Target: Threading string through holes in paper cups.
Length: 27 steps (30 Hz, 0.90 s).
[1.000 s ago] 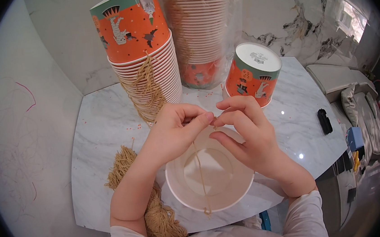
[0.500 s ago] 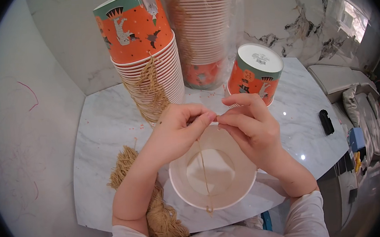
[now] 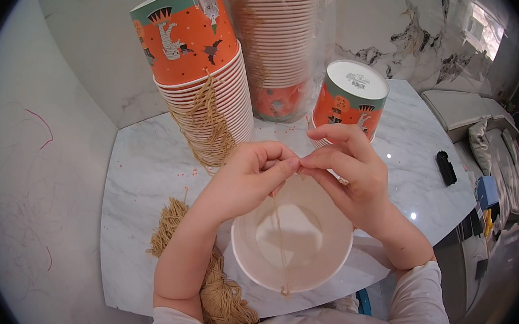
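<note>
Left hand [image 3: 251, 174] and right hand [image 3: 359, 178] are pinching tan string [image 3: 280, 237], trailing over a round white paper tub's [image 3: 333, 232] six o'clock.

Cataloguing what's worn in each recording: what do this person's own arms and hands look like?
The left hand and right hand are bare, without gloves, and neither wrist shows a watch or bracelet. Plain white fabric sleeves end near the elbows.

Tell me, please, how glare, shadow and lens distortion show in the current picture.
In the head view, the table has bowed edges, and the picture's corners go black; in the head view, two small glare spots shine on its right side; in the head view, soft shadow falls inside the paper tub, where the tan string looks faint.
</note>
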{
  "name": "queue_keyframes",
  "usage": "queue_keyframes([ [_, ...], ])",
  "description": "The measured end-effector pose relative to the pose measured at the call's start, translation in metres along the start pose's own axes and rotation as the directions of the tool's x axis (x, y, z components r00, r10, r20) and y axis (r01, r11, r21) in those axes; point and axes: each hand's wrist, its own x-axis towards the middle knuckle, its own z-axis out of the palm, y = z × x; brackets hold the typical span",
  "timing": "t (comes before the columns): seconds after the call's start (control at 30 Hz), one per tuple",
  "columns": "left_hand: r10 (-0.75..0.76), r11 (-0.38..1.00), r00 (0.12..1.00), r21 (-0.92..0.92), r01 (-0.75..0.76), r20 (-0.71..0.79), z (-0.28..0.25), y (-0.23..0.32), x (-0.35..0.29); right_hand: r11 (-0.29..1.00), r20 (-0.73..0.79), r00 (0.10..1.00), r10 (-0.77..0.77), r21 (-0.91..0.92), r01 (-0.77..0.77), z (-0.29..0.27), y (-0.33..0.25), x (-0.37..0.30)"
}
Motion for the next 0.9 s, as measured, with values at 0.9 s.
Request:
queue_keyframes([
  [0.9,-0.004,0.997,0.991,-0.078,-0.007,-0.133,0.003,0.001,0.005,0.989,0.023,0.999,-0.028,-0.146,0.031,0.005,-0.002,-0.001],
])
